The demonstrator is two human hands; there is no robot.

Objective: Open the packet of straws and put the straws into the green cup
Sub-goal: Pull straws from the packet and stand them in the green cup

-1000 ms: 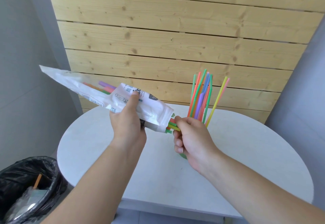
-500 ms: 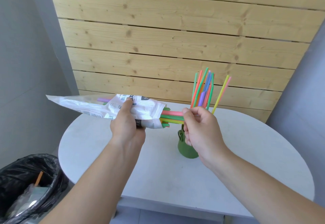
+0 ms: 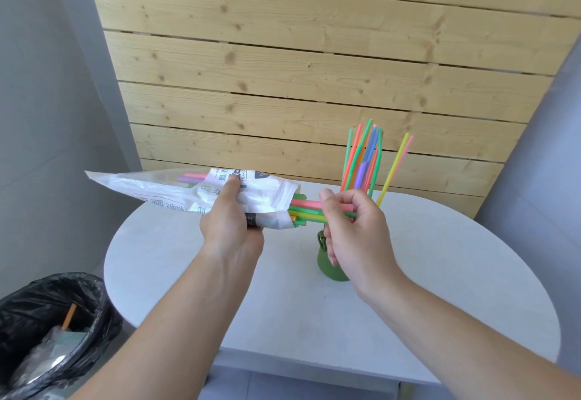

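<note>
My left hand (image 3: 231, 226) grips the white printed straw packet (image 3: 176, 190), held about level above the table with its open end pointing right. Several coloured straws (image 3: 306, 208) stick out of that opening. My right hand (image 3: 352, 226) has its fingers closed around their ends. The green cup (image 3: 327, 266) stands on the table just below and behind my right hand, mostly hidden by it. Several straws (image 3: 364, 160) stand upright in the cup, with a yellow and a pink one leaning right.
The round white table (image 3: 440, 289) sits against a wooden plank wall (image 3: 298, 69). A bin lined with a black bag (image 3: 47, 330) holding rubbish stands on the floor at lower left. Grey walls close in both sides.
The packet has swung from a tilt to about level and risen. My right hand has come up off the cup and now pinches straws a little farther out of the packet.
</note>
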